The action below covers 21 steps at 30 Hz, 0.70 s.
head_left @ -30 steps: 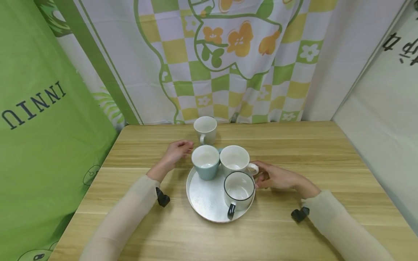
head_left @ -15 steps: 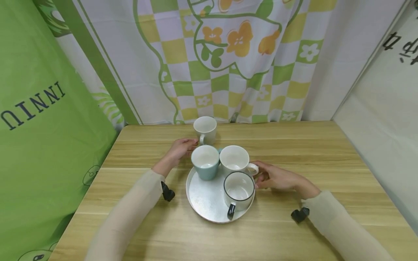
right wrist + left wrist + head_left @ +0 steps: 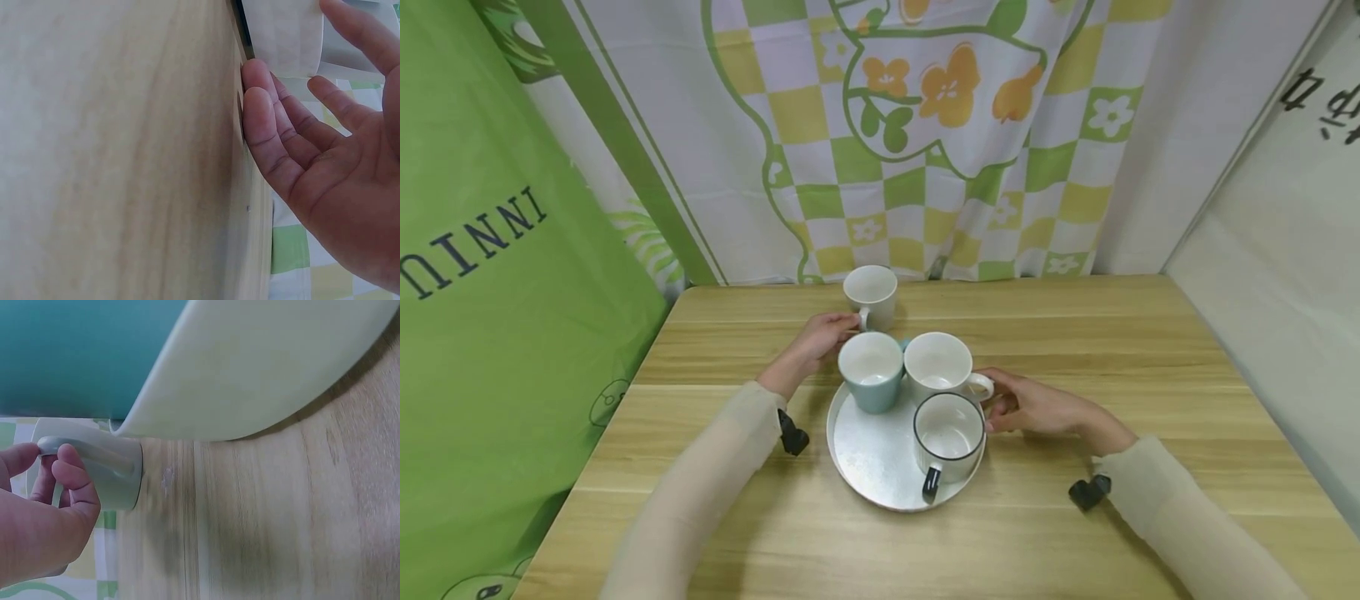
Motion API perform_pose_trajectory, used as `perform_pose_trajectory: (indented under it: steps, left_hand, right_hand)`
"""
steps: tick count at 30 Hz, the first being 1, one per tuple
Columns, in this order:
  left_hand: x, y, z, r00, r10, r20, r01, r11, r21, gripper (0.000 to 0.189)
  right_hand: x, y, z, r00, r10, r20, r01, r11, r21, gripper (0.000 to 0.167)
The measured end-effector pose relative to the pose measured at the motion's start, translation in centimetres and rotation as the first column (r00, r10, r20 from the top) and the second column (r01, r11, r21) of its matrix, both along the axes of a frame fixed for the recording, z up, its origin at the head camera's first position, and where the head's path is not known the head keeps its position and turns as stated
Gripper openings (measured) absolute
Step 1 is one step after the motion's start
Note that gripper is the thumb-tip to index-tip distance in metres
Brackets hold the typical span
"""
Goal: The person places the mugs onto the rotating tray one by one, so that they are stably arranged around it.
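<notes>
At the back of the table stands a pale mug [image 3: 883, 312], behind the tray. My left hand [image 3: 822, 337] pinches its handle [image 3: 103, 457] between thumb and fingers, as the left wrist view shows. On the round metal tray [image 3: 872, 467] stand a teal mug [image 3: 874, 395], a white mug [image 3: 937, 363] and a black-rimmed mug with a black handle [image 3: 950, 437]. Beside the tray's right side is my right hand [image 3: 1037, 406], fingers loosely bent and gripping nothing. In the right wrist view its fingertips [image 3: 259, 115] lie at the tray's edge; whether they touch it I cannot tell.
The wooden table [image 3: 1112, 350] ends at a patterned curtain [image 3: 925, 200] just behind the pale mug. Green fabric [image 3: 512, 350] hangs on the left and a white cloth [image 3: 1285, 275] on the right. The teal mug stands close to my left hand.
My left hand has moved right and slightly back, from beside the teal mug to the pale mug's handle, which it now pinches. The right hand and the mugs stay where they were.
</notes>
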<state>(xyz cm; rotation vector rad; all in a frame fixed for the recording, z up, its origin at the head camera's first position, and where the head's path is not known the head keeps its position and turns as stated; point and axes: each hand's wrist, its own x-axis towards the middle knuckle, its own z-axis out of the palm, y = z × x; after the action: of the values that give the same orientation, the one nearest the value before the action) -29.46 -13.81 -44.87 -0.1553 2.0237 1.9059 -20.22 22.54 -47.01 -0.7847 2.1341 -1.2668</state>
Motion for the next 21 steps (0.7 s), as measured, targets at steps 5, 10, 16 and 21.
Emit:
perform_pose_trajectory:
  steps: [5,10,16,21]
  left_hand:
    - [-0.2,0.1,0.0,1.000,0.007,0.003,-0.007,1.000,0.003,0.041]
    - [-0.4,-0.3,0.0,1.000,0.012,0.009,-0.012,1.000,-0.002,0.042]
    - [-0.4,-1.0,0.0,1.000,0.007,0.020,-0.007,0.999,0.036,0.039]
    - [-0.4,-1.2,0.0,1.000,-0.017,0.022,0.016,0.999,0.046,0.038]
  right_hand:
    - [0.0,0.1,0.0,1.000,-0.011,-0.001,0.011,1.000,0.020,0.074]
    - [-0.1,0.1,0.1,1.000,-0.009,0.000,0.009,1.000,0.023,0.074]
    - [-0.2,0.1,0.0,1.000,-0.004,0.009,0.003,1.000,0.014,0.074]
    - [-0.2,0.1,-0.1,1.000,-0.007,0.016,0.006,1.000,0.014,0.074]
